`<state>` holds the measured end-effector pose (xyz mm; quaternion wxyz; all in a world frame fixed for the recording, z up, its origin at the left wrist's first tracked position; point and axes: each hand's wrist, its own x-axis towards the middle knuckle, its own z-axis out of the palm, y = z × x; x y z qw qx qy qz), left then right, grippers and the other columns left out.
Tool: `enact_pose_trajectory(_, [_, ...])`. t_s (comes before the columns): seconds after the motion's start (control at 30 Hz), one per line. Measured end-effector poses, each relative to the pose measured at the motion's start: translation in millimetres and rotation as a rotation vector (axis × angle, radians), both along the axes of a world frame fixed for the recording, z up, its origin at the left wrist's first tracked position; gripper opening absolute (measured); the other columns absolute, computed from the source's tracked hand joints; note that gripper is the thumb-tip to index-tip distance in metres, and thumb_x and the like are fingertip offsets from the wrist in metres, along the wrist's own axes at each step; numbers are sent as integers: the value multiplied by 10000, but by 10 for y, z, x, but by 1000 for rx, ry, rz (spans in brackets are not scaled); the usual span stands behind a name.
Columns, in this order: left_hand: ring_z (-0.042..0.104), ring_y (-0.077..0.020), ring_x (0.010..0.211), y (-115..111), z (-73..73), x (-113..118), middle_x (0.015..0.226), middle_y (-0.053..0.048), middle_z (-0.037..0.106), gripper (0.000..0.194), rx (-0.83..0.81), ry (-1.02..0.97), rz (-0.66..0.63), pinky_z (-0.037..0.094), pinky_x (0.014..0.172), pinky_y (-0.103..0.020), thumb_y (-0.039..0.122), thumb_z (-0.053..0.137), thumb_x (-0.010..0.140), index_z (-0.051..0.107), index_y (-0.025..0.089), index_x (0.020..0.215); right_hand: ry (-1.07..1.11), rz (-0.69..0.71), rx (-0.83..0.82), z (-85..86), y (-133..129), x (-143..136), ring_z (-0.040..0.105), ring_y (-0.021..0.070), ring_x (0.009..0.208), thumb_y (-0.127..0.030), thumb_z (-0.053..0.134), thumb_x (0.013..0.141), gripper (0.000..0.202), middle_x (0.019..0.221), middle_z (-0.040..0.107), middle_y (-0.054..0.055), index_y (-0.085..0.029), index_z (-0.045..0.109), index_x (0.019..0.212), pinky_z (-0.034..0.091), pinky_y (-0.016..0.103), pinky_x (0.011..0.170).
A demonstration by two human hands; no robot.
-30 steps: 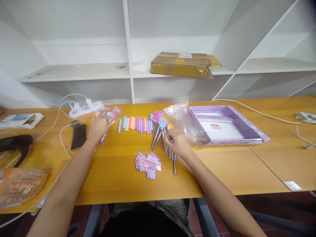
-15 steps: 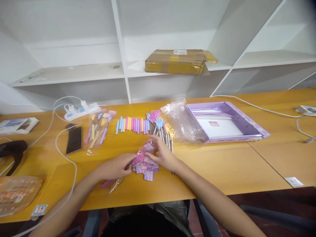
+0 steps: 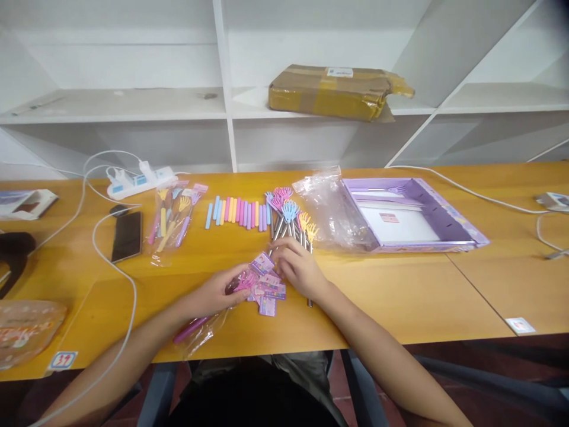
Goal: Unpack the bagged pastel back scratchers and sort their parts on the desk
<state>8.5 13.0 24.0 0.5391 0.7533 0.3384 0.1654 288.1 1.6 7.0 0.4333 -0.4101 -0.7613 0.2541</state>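
Observation:
My left hand (image 3: pixel 222 290) is closed around a pink back scratcher (image 3: pixel 246 281) in a clear plastic bag (image 3: pixel 205 333). The claw end points toward the middle, and a purple handle (image 3: pixel 191 330) sticks out below my wrist. Right beside it lies a loose pile of small pink-purple cards (image 3: pixel 268 305). My right hand (image 3: pixel 300 270) is over the pile's right side, fingers curled together near the top card (image 3: pixel 261 264); what they pinch, if anything, is hidden. Just behind it, several back scratchers (image 3: pixel 290 210) with blue, pink and yellow claws and metal rods lie bunched.
A row of coloured handle tubes (image 3: pixel 237 212) lies behind my hands. Bagged back scratchers (image 3: pixel 171 222), a phone (image 3: pixel 127 236) and a power strip (image 3: pixel 142 182) are at left. To the right are clear bags (image 3: pixel 333 216) and a purple box (image 3: pixel 448 242); a taped carton (image 3: pixel 329 92) sits on the shelf.
The fingers of my right hand, spread before, have curled in beside the cards. My left hand still holds the bagged back scratcher, now turned slightly. The whole view has shifted a little.

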Motion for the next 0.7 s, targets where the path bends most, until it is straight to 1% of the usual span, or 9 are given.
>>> enact_pose_trajectory(0.07, [605, -294, 1340, 6, -3, -7, 1531, -117, 620, 628, 9, 8, 1, 465, 1181, -475, 457, 661, 1017, 497, 254, 1587, -39, 50, -4, 78, -28, -8, 658, 232, 1061, -258, 457, 1104, 209, 1327, 587, 140, -249, 659, 1153, 576, 418, 907])
enact_pose_trajectory(0.17, [651, -279, 1230, 8, 20, 13, 1442, -112, 672, 602, -35, 34, -38, 511, 1108, -446, 456, 636, 1029, 508, 234, 1573, -18, 59, 6, 96, -41, -81, 642, 237, 1049, -300, 581, 1073, 126, 1230, 606, 118, -242, 692, 1085, 571, 400, 875])
enact_pose_trajectory(0.23, [672, -258, 1127, 13, 45, 28, 1330, -95, 712, 572, -62, 36, -61, 536, 1040, -413, 459, 608, 1040, 514, 223, 1553, 26, -12, 60, 76, -24, -112, 641, 230, 999, -289, 598, 1066, 138, 1134, 625, 99, -235, 710, 1006, 563, 394, 861])
enact_pose_trajectory(0.33, [656, -252, 1137, 39, 61, 9, 1294, -72, 705, 484, -41, 12, -72, 511, 1049, -391, 438, 580, 1052, 553, 237, 1492, 105, -236, 111, 74, 34, -50, 639, 236, 1007, -278, 564, 1081, 208, 1055, 638, 86, -231, 725, 957, 545, 413, 907])
enact_pose_trajectory(0.4, [649, -246, 1126, 67, 50, -33, 1275, -68, 695, 447, -24, -2, -42, 508, 1029, -376, 423, 583, 1051, 567, 240, 1459, 123, -275, 67, 97, 76, 57, 640, 235, 1000, -306, 547, 1092, 248, 1043, 641, 83, -229, 725, 937, 541, 415, 912])
enact_pose_trajectory(0.53, [628, -192, 923, 117, 23, -108, 1116, -45, 676, 438, -67, -40, 113, 523, 865, -324, 436, 633, 1032, 545, 210, 1397, -59, 77, -129, 138, 99, 231, 656, 234, 991, -394, 570, 1088, 284, 1046, 645, 83, -230, 747, 938, 540, 403, 908])
enact_pose_trajectory(0.6, [620, -181, 910, 120, 31, -105, 1089, -35, 665, 400, -112, -85, 153, 521, 852, -315, 447, 662, 1019, 561, 202, 1318, -116, 129, -176, 149, 72, 210, 648, 237, 977, -469, 609, 1063, 273, 1126, 641, 96, -240, 756, 1088, 537, 395, 882])
enact_pose_trajectory(0.67, [636, -194, 977, 101, 49, -73, 1120, -43, 672, 382, -158, -135, 121, 527, 900, -332, 456, 687, 1004, 587, 199, 1269, -77, 123, -202, 165, 37, 103, 629, 218, 893, -561, 688, 998, 428, 1188, 631, 101, -247, 698, 1288, 531, 368, 801])
enact_pose_trajectory(0.7, [642, -206, 1012, 86, 58, -53, 1136, -51, 679, 388, -173, -150, 89, 530, 924, -347, 463, 703, 993, 605, 196, 1257, -43, 149, -222, 178, 21, 26, 620, 207, 855, -590, 725, 964, 497, 1174, 640, 94, -242, 680, 1316, 523, 351, 767])
